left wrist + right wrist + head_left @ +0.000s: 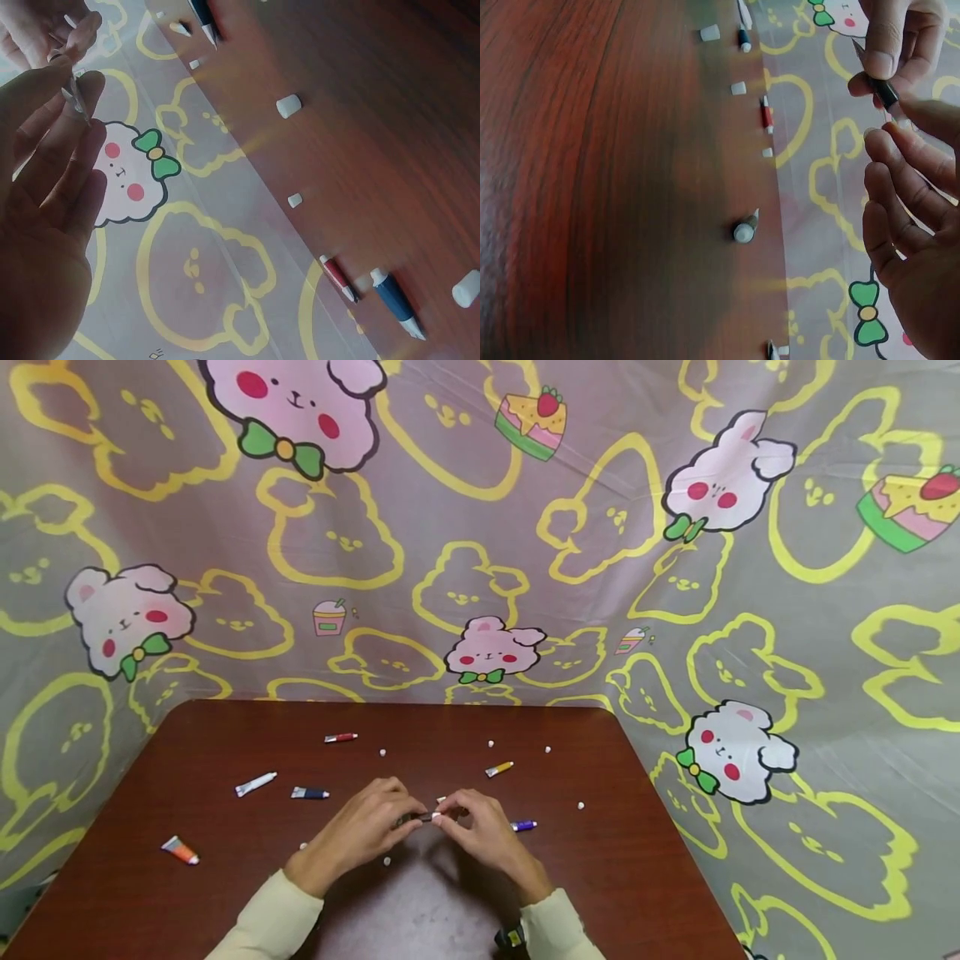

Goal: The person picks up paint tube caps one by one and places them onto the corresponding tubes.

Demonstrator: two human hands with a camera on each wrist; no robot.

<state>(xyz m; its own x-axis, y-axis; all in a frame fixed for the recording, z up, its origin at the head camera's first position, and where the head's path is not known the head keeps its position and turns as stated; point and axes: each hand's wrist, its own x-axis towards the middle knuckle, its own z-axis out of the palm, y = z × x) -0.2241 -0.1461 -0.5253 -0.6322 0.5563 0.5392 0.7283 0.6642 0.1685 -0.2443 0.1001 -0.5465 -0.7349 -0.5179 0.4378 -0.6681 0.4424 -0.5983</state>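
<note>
A: While the left hand (360, 818) pinches the dark tube (886, 91) near its silver tail, the right hand's (483, 837) fingers pinch its white end (437, 817)!
B: Long axis?
A: Hand to hand, roughly sideways, raised off the table (637, 893); right fingers nearer the white end.
B: Obstacles?
A: None visible between them. Beside the right hand, the purple tube (525, 826); beyond, the yellow tube (499, 769); farther, the red tube (341, 738); then the curtain (585, 602).
</note>
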